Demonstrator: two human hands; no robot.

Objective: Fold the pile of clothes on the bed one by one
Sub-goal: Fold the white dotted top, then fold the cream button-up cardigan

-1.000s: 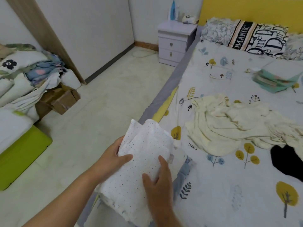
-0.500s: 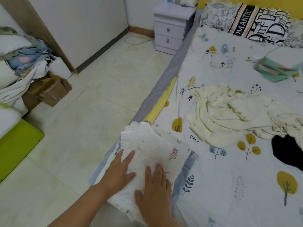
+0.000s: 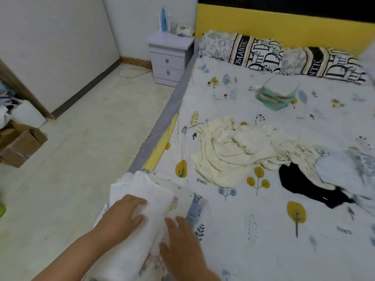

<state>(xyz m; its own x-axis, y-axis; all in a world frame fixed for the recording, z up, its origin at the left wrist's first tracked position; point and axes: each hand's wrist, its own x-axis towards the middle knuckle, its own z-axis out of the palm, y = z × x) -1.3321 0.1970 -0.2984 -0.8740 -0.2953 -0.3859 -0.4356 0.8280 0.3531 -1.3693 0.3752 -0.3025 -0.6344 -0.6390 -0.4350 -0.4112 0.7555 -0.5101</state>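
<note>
Head view: both hands lie flat, fingers spread and gripping nothing, on a folded white dotted cloth (image 3: 142, 201) at the near corner of the bed (image 3: 253, 230). Left hand (image 3: 123, 211) and right hand (image 3: 180, 240) press it, probably to settle it on the stack. Unfolded cream clothes (image 3: 233, 151) and a black garment (image 3: 308, 183) wait further in.

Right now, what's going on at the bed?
A person presses both palms, left hand and right hand, flat on a folded white dotted garment atop a small stack at the bed's near edge. A crumpled cream garment and a black garment lie unfolded further along.
</note>
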